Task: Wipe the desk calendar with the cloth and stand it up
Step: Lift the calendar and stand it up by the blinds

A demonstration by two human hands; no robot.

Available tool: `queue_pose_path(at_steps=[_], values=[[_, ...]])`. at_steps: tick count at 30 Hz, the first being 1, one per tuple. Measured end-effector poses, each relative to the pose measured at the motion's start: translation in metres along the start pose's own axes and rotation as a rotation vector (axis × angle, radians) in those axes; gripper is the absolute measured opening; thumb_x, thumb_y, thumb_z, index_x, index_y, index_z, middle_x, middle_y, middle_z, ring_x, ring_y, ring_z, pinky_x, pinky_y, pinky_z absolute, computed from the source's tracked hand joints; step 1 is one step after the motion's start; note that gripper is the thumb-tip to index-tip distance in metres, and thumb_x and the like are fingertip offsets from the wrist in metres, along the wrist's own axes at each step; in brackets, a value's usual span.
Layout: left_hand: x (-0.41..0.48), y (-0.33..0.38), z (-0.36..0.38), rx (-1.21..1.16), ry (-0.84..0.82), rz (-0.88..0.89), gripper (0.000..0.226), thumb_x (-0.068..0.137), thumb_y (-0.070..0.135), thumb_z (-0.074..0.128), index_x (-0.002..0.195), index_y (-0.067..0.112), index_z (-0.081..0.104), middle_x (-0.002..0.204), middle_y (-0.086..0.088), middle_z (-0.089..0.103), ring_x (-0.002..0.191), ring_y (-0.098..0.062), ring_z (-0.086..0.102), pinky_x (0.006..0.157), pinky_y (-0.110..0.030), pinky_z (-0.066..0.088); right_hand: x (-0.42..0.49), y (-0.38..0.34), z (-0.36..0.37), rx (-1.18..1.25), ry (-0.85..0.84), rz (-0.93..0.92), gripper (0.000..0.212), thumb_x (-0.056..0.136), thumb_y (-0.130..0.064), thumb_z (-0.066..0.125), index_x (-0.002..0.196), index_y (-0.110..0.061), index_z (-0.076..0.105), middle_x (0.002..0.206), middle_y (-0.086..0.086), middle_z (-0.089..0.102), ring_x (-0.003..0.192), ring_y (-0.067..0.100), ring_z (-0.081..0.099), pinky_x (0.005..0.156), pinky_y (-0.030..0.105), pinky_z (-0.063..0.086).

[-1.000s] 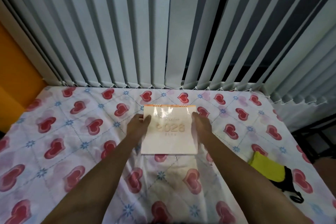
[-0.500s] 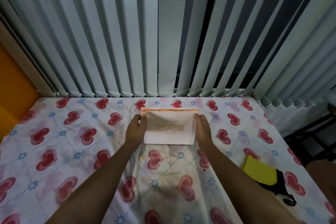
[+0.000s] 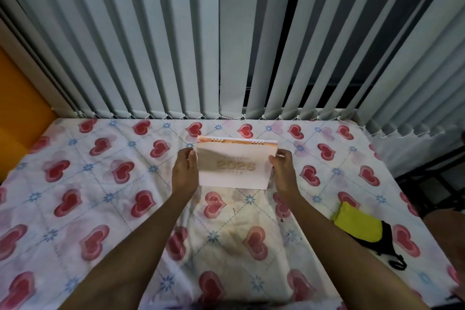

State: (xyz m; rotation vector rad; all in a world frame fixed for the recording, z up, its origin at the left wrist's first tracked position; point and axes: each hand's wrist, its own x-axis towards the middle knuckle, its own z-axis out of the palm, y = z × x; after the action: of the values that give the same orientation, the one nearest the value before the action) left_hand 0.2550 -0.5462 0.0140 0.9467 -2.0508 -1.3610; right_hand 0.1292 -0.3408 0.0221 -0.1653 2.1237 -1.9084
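I am gripping the pale pink, spiral-bound desk calendar (image 3: 235, 166) by its two side edges: my left hand (image 3: 185, 173) is pinching the left edge with the thumb on the front face, and my right hand (image 3: 283, 171) is clasping the right edge in the same manner. The calendar is sitting in the middle of the far half of the white sheet printed with red hearts (image 3: 100, 184), its cover with the gold "2026" lettering facing me and its wire binding on top.

Compared with half a second ago, the calendar is sitting more upright, and more of its page stack is showing behind the binding. My hands are remaining on the same edges as before. Whether the bottom edge is resting fully on the sheet I cannot tell, as the angle is too steep.

Behind the calendar, a strip of bare sheet is separating it from the grey vertical blind slats (image 3: 176, 45) that are hanging along the far edge. To the left, the sheet is running open as far as the orange panel (image 3: 17, 108). To the right, the folded yellow cloth (image 3: 357, 225) is lying near the sheet's right edge, well apart from the calendar, partly over a black strap (image 3: 388, 246). The near sheet between my forearms is lying wrinkled and stained.
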Motion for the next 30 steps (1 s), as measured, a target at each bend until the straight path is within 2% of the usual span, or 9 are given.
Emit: queue_pose_path(at_steps=[3,5,9,12,16,18,24,27,30], values=[[-0.001,0.001,-0.003,0.019,0.024,0.058,0.039,0.099,0.033,0.038,0.134,0.015,0.043,0.134,-0.014,0.051,0.119,-0.029,0.052,0.098,-0.04,0.045,-0.004,0.0,0.0,-0.1,0.019,-0.084,0.036,0.092,-0.021,0.056,0.126,-0.024,0.044,0.113,-0.004,0.057,0.107,0.021,0.057,0.084,0.029,0.045],[-0.003,0.003,-0.003,0.008,0.006,0.099,0.046,0.099,0.037,0.04,0.141,0.021,0.036,0.144,-0.012,0.041,0.125,-0.027,0.049,0.101,-0.037,0.043,-0.007,0.0,0.003,-0.203,0.057,-0.161,0.047,0.091,-0.024,0.057,0.135,-0.027,0.04,0.126,0.002,0.048,0.114,0.017,0.051,0.095,0.033,0.044],[-0.008,0.012,0.002,-0.055,-0.094,0.237,0.057,0.096,0.033,0.048,0.147,0.029,0.023,0.152,-0.003,0.034,0.133,-0.023,0.043,0.103,-0.049,0.046,-0.012,-0.005,0.014,-0.247,0.022,-0.275,0.063,0.095,-0.026,0.054,0.146,-0.038,0.018,0.147,0.001,0.031,0.129,0.017,0.038,0.11,0.045,0.037],[-0.007,0.016,0.009,0.115,-0.084,0.328,0.07,0.092,0.031,0.056,0.149,0.029,0.016,0.155,-0.003,0.03,0.136,-0.024,0.039,0.097,-0.047,0.05,-0.015,-0.009,0.019,-0.231,-0.01,-0.293,0.073,0.094,-0.027,0.056,0.146,-0.044,0.008,0.152,-0.001,0.03,0.135,0.021,0.036,0.11,0.052,0.035],[0.001,0.013,0.011,0.343,-0.109,0.389,0.08,0.089,0.036,0.06,0.15,0.03,0.009,0.157,-0.01,0.025,0.138,-0.03,0.036,0.089,-0.046,0.052,-0.015,-0.008,0.022,-0.397,-0.035,-0.36,0.078,0.09,-0.043,0.055,0.149,-0.035,0.005,0.158,-0.002,0.018,0.143,0.023,0.023,0.112,0.056,0.03],[0.005,0.012,0.01,0.36,-0.132,0.397,0.084,0.087,0.036,0.063,0.149,0.03,0.007,0.157,-0.011,0.026,0.14,-0.032,0.033,0.093,-0.048,0.049,-0.01,-0.008,0.023,-0.422,-0.025,-0.355,0.08,0.087,-0.051,0.053,0.149,-0.035,0.005,0.159,-0.001,0.017,0.144,0.024,0.021,0.112,0.057,0.029],[0.031,0.029,0.009,0.323,-0.139,0.376,0.086,0.083,0.027,0.068,0.15,0.022,0.014,0.154,-0.01,0.033,0.142,-0.029,0.03,0.107,-0.052,0.041,0.023,-0.029,0.033,-0.466,-0.003,-0.369,0.076,0.091,-0.041,0.056,0.148,-0.033,0.007,0.158,0.0,0.022,0.141,0.024,0.028,0.112,0.05,0.03],[0.058,0.045,0.008,0.288,-0.139,0.349,0.086,0.083,0.027,0.068,0.15,0.028,0.014,0.155,-0.006,0.03,0.141,-0.027,0.032,0.107,-0.051,0.04,0.052,-0.05,0.042,-0.438,-0.011,-0.389,0.075,0.091,-0.039,0.057,0.148,-0.034,0.009,0.156,0.002,0.026,0.14,0.024,0.03,0.111,0.048,0.031],[0.091,0.063,0.011,0.279,-0.139,0.357,0.085,0.083,0.026,0.067,0.149,0.031,0.014,0.157,-0.004,0.026,0.138,-0.028,0.037,0.106,-0.052,0.041,0.086,-0.068,0.051,-0.397,-0.017,-0.398,0.074,0.09,-0.037,0.057,0.147,-0.034,0.01,0.155,0.006,0.027,0.138,0.025,0.032,0.11,0.053,0.034]])
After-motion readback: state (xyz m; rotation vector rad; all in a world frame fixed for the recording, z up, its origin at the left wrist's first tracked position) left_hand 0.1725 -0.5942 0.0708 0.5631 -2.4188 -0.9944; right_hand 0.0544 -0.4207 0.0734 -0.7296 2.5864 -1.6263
